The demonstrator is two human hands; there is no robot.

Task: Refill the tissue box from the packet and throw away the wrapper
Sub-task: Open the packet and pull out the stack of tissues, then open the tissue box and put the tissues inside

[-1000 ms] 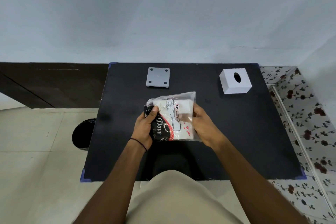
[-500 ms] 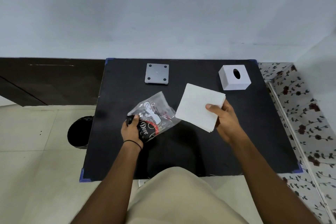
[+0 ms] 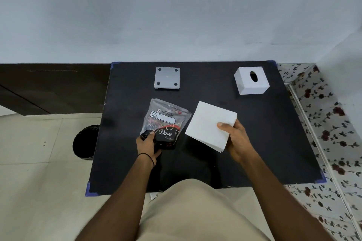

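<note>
Flanking tissue stack (image 3: 209, 123): wrapper (image 3: 165, 121), box (image 3: 251, 80).

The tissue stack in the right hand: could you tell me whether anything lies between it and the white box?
Nothing visible does. The stack in the right hand and the box are separated only by bare black table. The wrapper and grey plate lie off to the left.
</note>
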